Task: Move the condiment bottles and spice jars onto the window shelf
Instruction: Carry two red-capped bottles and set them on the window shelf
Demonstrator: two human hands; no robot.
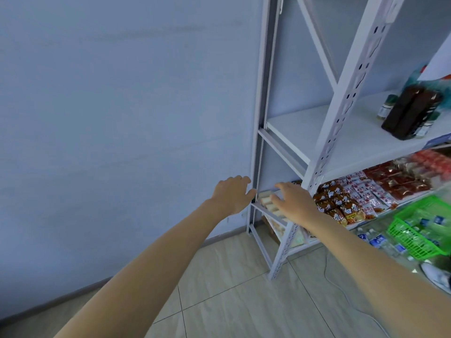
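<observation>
My two forearms are bare to the frame's edge, no sleeves, and each grip, left and right, is ungloved.

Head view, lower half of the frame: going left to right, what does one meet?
Left hand → right hand → shelf upright → brown snack packets → red snack packets → green basket.

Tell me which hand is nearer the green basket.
Right. The right hand is at the shelf's left end, on the same side as the green basket though well short of it; the left hand is farther left, by the wall.
</observation>
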